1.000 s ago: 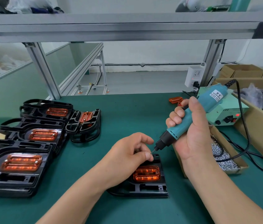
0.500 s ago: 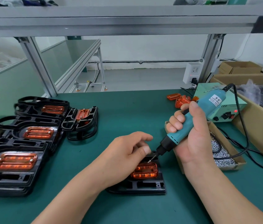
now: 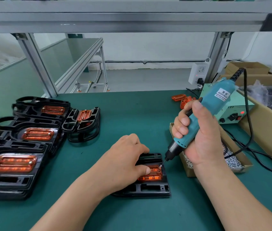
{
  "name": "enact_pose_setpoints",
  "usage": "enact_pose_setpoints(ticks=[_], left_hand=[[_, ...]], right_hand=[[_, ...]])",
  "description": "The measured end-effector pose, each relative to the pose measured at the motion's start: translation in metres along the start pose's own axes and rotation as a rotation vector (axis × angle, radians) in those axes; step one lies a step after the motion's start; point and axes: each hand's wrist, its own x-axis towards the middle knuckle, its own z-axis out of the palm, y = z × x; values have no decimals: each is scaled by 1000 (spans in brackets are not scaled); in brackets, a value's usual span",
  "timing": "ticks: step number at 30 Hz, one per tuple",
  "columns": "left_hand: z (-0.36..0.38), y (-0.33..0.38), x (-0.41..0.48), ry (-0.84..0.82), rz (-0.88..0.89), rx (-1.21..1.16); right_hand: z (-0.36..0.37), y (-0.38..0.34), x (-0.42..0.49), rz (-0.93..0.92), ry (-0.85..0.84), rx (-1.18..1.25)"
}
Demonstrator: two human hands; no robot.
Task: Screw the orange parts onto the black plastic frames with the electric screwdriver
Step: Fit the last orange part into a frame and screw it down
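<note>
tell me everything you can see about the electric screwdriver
The electric screwdriver has a teal plastic body with a white label near its top, a black nose and a thin metal bit. A black ribbed cord leaves its top end and loops down over the green mat. It is tilted, top up to the right, tip down to the left. The right hand wraps around its middle. The bit tip is at the upper right corner of the orange part, which the left hand presses down.
</note>
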Motion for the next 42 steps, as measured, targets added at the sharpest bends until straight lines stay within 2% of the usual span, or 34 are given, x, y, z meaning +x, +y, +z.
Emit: enact_pose_setpoints(ticks=[16,28,42], left_hand=[[5,2,2,54,1,6],[3,6,0,63,1,6],[3,7,0,48,-26,-3]], right_hand=[[8,-1,-6,39,-83,-86],[36,5,-13,44,-313,-269],[36,8,-12,39,-359,-354]])
